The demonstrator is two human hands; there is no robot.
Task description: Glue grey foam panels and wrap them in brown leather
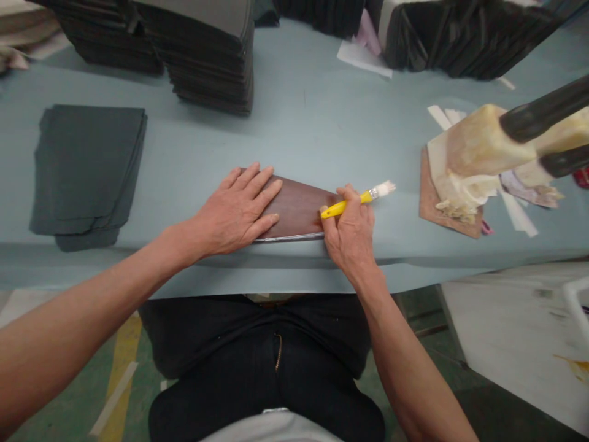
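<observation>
A dark brown, tapered flat panel (pixel 299 205) lies on the blue-grey table (pixel 294 135) in front of me. My left hand (pixel 242 209) rests flat on its left part, fingers stretched out. At the panel's right end is my right hand (pixel 352 230), closed around the yellow handle of a small brush (pixel 335 210). White bristles point away to the right, clear of the panel. The right fingers also touch the panel's end; whether they grip it I cannot tell. A pale strip shows along the panel's near edge.
Dark flat pieces (pixel 89 169) lie stacked at the left. Tall dark stacks (pixel 211 55) stand at the back left, more dark pieces (pixel 460 37) at the back right. On the right, a glue-crusted container (pixel 478 141) sits on a brown board (pixel 427 196), black handles jutting over it.
</observation>
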